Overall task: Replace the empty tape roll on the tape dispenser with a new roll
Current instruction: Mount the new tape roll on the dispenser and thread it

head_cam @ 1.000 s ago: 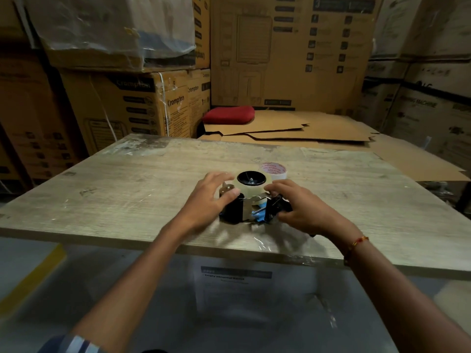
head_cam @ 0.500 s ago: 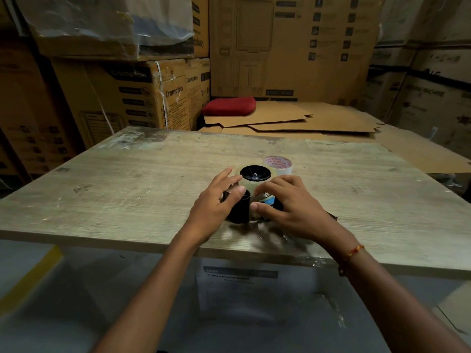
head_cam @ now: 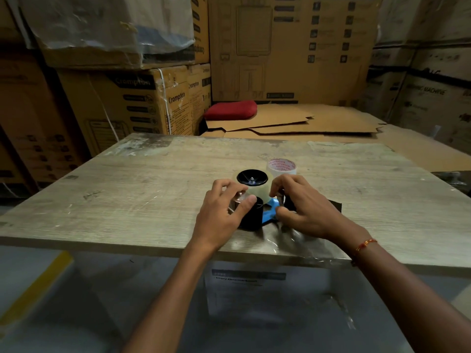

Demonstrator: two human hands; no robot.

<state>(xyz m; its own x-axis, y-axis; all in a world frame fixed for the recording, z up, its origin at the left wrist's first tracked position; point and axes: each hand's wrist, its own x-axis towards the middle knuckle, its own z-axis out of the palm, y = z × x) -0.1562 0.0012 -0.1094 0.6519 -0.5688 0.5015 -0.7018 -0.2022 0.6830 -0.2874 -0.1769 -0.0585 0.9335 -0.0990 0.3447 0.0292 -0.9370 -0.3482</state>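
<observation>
Near the surface's [head_cam: 107, 215] front edge, left grip [head_cam: 224, 212] curls round the tape dispenser [head_cam: 252, 215] under its clear roll [head_cam: 257, 192]; right grip [head_cam: 303, 210] pinches its blue end.

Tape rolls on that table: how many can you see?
2. A clear tape roll sits on the dispenser between the left hand and right hand; a white core with red print stands just behind.

The right hand [head_cam: 305, 210] has slid off to the right side of the dispenser [head_cam: 252, 212], so its blue part [head_cam: 270, 212] shows again. The left hand [head_cam: 224, 215] sits a bit further left, thumb on the black body. The two hands no longer touch.
</observation>
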